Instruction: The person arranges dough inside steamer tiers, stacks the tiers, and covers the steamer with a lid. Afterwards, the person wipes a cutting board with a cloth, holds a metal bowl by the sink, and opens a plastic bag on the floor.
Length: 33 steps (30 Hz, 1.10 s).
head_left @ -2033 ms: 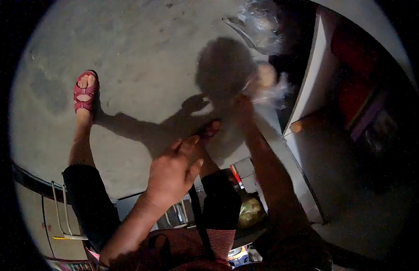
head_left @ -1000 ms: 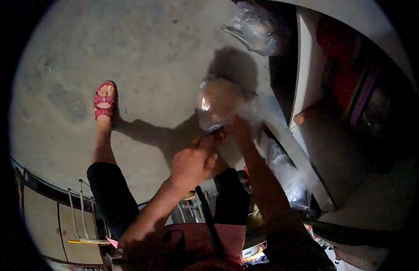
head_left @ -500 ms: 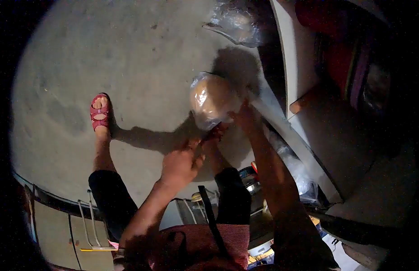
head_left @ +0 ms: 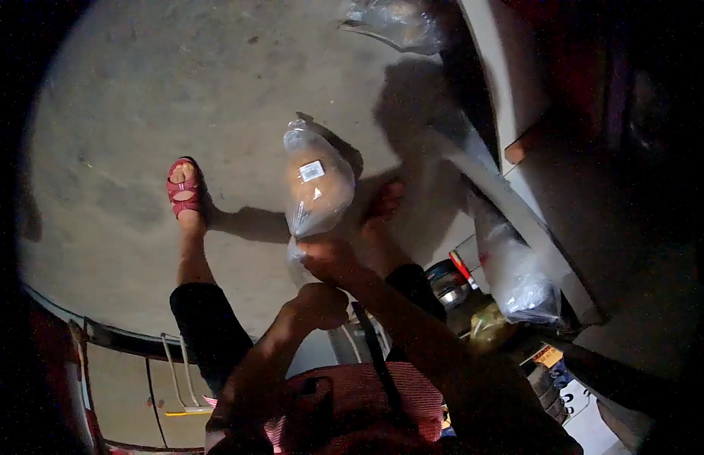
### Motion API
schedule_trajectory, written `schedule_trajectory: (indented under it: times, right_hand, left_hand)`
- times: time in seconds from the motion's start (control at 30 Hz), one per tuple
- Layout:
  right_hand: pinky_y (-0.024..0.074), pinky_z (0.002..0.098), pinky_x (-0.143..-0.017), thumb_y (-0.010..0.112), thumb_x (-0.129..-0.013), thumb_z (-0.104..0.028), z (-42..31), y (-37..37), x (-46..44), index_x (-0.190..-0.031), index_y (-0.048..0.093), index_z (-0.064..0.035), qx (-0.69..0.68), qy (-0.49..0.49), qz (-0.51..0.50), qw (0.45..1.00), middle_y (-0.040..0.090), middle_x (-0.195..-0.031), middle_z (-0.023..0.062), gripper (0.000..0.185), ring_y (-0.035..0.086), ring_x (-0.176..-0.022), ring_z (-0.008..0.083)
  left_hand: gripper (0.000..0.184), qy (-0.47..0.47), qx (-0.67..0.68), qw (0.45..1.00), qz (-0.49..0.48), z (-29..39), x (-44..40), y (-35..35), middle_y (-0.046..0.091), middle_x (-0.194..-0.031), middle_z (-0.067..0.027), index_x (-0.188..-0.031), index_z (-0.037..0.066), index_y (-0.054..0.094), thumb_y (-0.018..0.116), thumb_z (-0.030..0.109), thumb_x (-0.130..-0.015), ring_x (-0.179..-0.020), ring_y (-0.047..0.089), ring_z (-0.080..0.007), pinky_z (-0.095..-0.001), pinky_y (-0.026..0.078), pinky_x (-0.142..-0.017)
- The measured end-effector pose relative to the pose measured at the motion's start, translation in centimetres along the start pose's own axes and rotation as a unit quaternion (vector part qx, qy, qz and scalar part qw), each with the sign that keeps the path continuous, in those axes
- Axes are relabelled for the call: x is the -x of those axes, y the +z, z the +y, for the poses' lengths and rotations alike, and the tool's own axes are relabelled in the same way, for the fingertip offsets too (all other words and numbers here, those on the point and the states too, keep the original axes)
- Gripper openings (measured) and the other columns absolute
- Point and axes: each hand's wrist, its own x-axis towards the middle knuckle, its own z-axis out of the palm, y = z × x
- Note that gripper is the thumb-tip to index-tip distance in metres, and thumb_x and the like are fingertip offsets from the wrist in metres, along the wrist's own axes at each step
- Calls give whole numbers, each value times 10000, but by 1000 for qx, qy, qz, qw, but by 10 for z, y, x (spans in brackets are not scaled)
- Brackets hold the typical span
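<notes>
A clear plastic bag [head_left: 319,199] with something round and tan inside and a white barcode label hangs over the floor, its gathered neck toward me. My right hand [head_left: 327,260] is closed around that neck. Just below it, nearer my body, my left hand [head_left: 318,305] is curled closed beside the loose end of the bag; what its fingers hold, if anything, is hidden.
Another clear bag [head_left: 397,23] lies on the grey floor [head_left: 139,98] at the top. Further plastic [head_left: 522,284], a red-and-white item [head_left: 463,269] and a round metal container [head_left: 449,288] are at the right. A wire rack [head_left: 183,371] stands at lower left, near my sandalled foot [head_left: 183,189].
The bag and my right hand have moved left and toward my body, and the label now shows. My left hand has come up close to my right hand. The view has shifted slightly.
</notes>
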Motion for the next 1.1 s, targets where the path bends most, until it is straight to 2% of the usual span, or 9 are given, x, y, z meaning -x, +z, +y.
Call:
schedule_trajectory:
  times: [0.17,0.27,0.33,0.43,0.57,0.77,0.83,0.93,1.1]
  right_hand:
    - [423,427,-629,464,-741,-225,19,58,-10,-863,513,-58,100,73,-72,990,542,-765,167,213,525,-734,354]
    - [417,446,-679,481,-728,-224,27,66,-18,-888,503,-44,86,178,-224,954,543,-798,180,242,519,-777,366]
    - [408,452,-716,501,-704,-207,45,78,-10,-900,495,-30,5,122,-77,990,536,-827,204,264,516,-805,367]
    - [399,446,-748,505,-694,-189,47,89,-10,-922,487,-28,117,178,-88,973,530,-875,213,279,509,-838,357]
    - [389,441,-768,500,-708,-201,55,89,-12,-974,488,-27,-9,221,-166,961,528,-919,211,319,499,-869,353]
    - [378,442,-804,514,-686,-208,40,71,-17,-1092,464,-43,20,223,-82,971,525,-979,185,441,490,-898,364]
    - [417,412,-742,555,-689,-187,44,73,-18,-1178,378,-12,51,166,205,963,465,-1002,221,549,486,-890,341]
    - [399,412,-824,490,-695,-194,63,68,-16,-1181,405,-41,140,176,88,970,484,-1066,171,517,494,-912,376]
    - [448,361,-756,461,-694,-157,81,78,-8,-1073,483,-23,210,181,21,960,510,-1024,153,403,518,-900,315]
  left_hand:
    - [188,-70,29,997,-34,8,19,-23,604,-764,-145,-714,18,610,477,142,-668,-720,592,-282,-380,468,-620]
    - [186,-76,36,996,-17,11,26,-30,605,-770,-147,-745,9,604,468,119,-680,-727,593,-279,-372,466,-626]
    - [190,-74,46,996,-10,11,25,-30,604,-773,-148,-760,5,601,467,117,-684,-732,592,-280,-376,464,-629]
    - [222,-65,37,997,-8,7,24,-28,600,-760,-149,-791,22,597,472,190,-718,-733,586,-286,-390,467,-627]
    - [270,-70,26,997,10,5,20,-18,596,-744,-148,-814,36,591,479,273,-751,-731,579,-301,-409,471,-621]
    - [255,-58,56,995,50,6,23,-19,595,-745,-147,-800,40,588,482,267,-757,-723,578,-312,-422,470,-620]
    - [248,-48,40,997,51,6,23,-18,594,-744,-148,-800,43,586,483,264,-757,-729,578,-313,-423,469,-624]
    - [235,-28,22,998,45,9,24,-24,594,-750,-148,-797,47,585,486,256,-754,-747,576,-313,-423,469,-631]
    - [230,-19,28,998,50,7,23,-20,594,-781,-147,-798,50,587,488,250,-747,-780,573,-309,-420,469,-644]
